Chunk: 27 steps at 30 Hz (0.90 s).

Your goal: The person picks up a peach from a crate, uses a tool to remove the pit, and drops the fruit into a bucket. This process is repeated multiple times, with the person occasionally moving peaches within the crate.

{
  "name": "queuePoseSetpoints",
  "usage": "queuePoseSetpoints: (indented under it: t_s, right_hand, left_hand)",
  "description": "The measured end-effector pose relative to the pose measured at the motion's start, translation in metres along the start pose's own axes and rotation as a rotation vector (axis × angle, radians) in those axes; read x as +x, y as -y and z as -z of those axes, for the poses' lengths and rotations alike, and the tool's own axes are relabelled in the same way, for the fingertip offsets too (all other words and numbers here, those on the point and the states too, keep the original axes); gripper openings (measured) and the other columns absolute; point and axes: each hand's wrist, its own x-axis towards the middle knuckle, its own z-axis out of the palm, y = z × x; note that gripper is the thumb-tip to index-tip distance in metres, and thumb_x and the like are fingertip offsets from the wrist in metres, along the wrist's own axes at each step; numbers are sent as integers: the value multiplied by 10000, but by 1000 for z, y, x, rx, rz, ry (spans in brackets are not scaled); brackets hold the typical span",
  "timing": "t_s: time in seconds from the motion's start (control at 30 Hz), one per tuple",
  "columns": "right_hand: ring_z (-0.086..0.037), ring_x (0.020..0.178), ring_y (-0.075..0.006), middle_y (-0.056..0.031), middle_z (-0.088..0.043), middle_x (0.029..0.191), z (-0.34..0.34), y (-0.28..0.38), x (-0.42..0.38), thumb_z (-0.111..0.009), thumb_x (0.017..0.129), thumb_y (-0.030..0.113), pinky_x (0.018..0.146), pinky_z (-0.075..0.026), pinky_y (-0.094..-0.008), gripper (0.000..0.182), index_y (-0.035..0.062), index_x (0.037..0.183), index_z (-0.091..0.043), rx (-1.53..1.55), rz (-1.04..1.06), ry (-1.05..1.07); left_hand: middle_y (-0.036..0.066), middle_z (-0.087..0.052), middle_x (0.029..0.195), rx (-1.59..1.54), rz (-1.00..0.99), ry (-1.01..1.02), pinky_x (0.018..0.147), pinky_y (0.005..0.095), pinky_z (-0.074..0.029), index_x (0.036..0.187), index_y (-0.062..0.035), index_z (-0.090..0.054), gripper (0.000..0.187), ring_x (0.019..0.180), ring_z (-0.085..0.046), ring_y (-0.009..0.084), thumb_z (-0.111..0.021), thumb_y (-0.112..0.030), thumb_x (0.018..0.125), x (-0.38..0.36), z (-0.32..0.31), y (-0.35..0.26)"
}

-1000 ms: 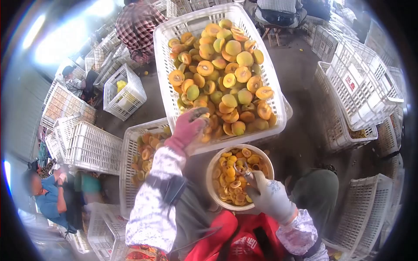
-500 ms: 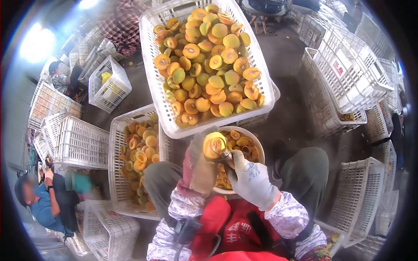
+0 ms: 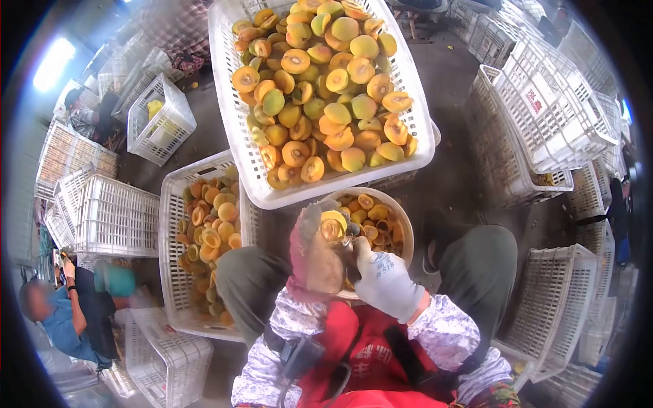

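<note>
My left hand (image 3: 314, 257), in a worn brown and dull-red glove, is closed around a peach half (image 3: 332, 228), its cut face showing. Close by on the right, my right hand (image 3: 390, 280), in a white printed glove, grips a small tool (image 3: 348, 249) with a metal end. Its tip lies at the fruit's edge; whether it touches is hard to tell. Both hands are over a round tub (image 3: 409, 238) of peach pieces between my knees. Just beyond stands a white crate (image 3: 272, 201) heaped with halved peaches (image 3: 337, 112).
Another white crate (image 3: 167, 272) of peach halves stands by my left knee. Stacked white crates (image 3: 544, 115) rise on the right, with more crates (image 3: 119, 214) at left. A person in a blue top (image 3: 64, 323) sits at far left; another in checked clothing (image 3: 178, 27) is at upper left.
My view has shifted slightly, so the crates sit a little higher and further left. My left hand has tilted the peach half, and the tool's metal end has moved slightly at its edge.
</note>
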Motion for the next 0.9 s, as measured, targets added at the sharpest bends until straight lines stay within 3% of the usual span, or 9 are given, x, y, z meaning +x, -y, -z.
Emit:
queuePoseSetpoints:
  t_s: [0.1, 0.17, 0.33, 0.43, 0.57, 0.67, 0.77, 0.8, 0.9]
  right_hand:
    - [-631, 574, -323, -174, -617, 659, 9, 0, 3, -606, 782, 109, 554, -496, -418, 487, -124, 1191, -482, 147, -5, 83]
    - [-626, 569, -331, -185, -618, 667, 10, 2, 1, -600, 777, 103, 561, -497, -423, 493, -134, 1192, -480, 140, 11, 90]
    - [-632, 595, -340, -202, -626, 681, -9, -8, -4, -601, 772, 125, 575, -499, -428, 529, -124, 1220, -474, 189, -63, 90]
    - [-643, 626, -348, -201, -639, 695, -7, -7, -3, -577, 791, 149, 598, -508, -435, 528, -104, 1242, -470, 55, -91, 136]
    - [-650, 645, -350, -202, -647, 705, -5, -16, 2, -552, 811, 171, 617, -515, -439, 501, -87, 1234, -477, 59, -112, 227]
    - [-658, 661, -342, -200, -652, 716, -9, -29, 2, -569, 818, 185, 620, -518, -447, 462, -67, 1197, -488, 72, -41, 276]
    - [-655, 660, -341, -205, -652, 725, -9, -36, -3, -574, 826, 187, 609, -513, -450, 456, -69, 1193, -483, 201, 71, 219]
    - [-655, 660, -341, -205, -652, 725, -9, -31, -5, -574, 826, 187, 609, -513, -450, 456, -69, 1193, -483, 197, 74, 217]
    - [-642, 637, -349, -208, -639, 715, -6, -17, -3, -572, 830, 175, 590, -501, -448, 443, -89, 1174, -481, 41, -59, 126]
  left_hand:
    - [96, -636, 1000, 93, 1, 43, 840, 385, -515, 1156, -26, -550, 379, 927, -632, 260, -495, -361, 987, 1, 9, 4]
    - [114, -636, 1026, 152, -158, 91, 840, 392, -516, 1149, -16, -545, 373, 958, -634, 275, -487, -350, 992, -2, 3, 10]
    - [139, -635, 1033, 43, -39, 19, 849, 395, -523, 1130, -4, -537, 347, 933, -645, 294, -481, -319, 994, 4, 15, 18]
    - [140, -639, 1010, 122, -158, 2, 843, 397, -525, 1125, -4, -539, 348, 921, -647, 297, -462, -320, 1001, 12, 22, 32]
    - [128, -607, 1092, 59, -30, -49, 837, 315, -521, 1180, 34, -543, 290, 991, -616, 209, -455, -150, 973, 7, 19, 27]
    - [121, -615, 1060, 368, -14, 77, 813, 308, -524, 1191, 34, -539, 296, 951, -623, 202, -416, -130, 978, -1, 13, 14]
    - [126, -616, 1066, 126, 140, 98, 800, 304, -528, 1198, 21, -537, 286, 953, -625, 197, -414, -107, 974, 0, 19, 12]
    - [141, -639, 1003, 176, 107, 112, 815, 387, -554, 1124, 4, -549, 328, 921, -648, 274, -484, -289, 991, 2, 20, 13]
    - [148, -641, 1004, 203, -44, 128, 803, 392, -558, 1114, 1, -554, 326, 908, -652, 281, -493, -293, 986, -3, 7, 16]
